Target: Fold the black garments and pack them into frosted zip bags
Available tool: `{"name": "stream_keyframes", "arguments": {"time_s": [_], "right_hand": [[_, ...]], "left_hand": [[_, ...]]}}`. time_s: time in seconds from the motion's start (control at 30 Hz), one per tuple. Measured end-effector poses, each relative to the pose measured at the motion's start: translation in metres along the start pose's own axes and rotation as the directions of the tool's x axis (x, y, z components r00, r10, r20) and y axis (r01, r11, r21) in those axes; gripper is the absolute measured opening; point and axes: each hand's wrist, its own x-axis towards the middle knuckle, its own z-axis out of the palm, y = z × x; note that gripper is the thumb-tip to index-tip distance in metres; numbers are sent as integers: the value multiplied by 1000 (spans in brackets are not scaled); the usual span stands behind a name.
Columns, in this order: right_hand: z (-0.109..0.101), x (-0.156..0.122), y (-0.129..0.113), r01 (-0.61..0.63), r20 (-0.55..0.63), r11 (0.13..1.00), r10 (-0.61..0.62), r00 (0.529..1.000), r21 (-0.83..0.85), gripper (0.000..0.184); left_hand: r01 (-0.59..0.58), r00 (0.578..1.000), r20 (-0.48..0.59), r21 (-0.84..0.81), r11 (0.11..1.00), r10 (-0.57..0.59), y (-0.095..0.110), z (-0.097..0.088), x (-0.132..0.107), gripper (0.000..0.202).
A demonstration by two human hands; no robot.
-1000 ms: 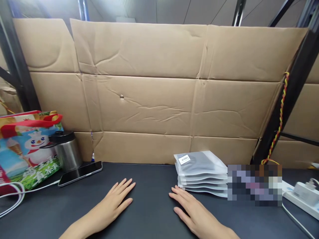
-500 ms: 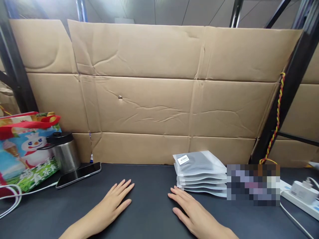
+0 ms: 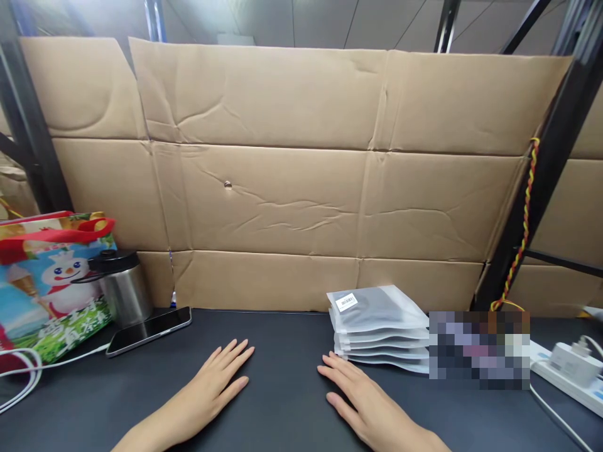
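Both of my hands lie flat, palm down, on the dark table (image 3: pixel 282 402). My left hand (image 3: pixel 214 383) rests left of centre with its fingers stretched out, holding nothing. My right hand (image 3: pixel 362 398) lies right of centre, fingers spread, its fingertips just short of a stack of frosted plastic bags (image 3: pixel 379 326). The top bag holds something dark and carries a white barcode label (image 3: pixel 347 302).
At the left stand a colourful snowman bag (image 3: pixel 51 282), a steel flask with a black lid (image 3: pixel 125 285) and a phone (image 3: pixel 149 329) lying flat with a white cable. A white power strip (image 3: pixel 570 370) lies at the right. Cardboard sheets (image 3: pixel 301 188) wall the back.
The view has shifted very slightly between the earliest frame and now. Both hands stay flat in the same places.
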Motion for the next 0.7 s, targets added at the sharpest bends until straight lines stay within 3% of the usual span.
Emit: {"name": "stream_keyframes", "arguments": {"time_s": [0.23,0.7], "right_hand": [[1,0,3,8,-11,1000,-8,1000,23,49],[0,-1,0,2,-4,1000,-2,1000,19,49]], "left_hand": [[-31,999,-41,6,999,32,1,-1,0,49],[-13,1000,-16,9,1000,13,2,-2,0,48]]}}
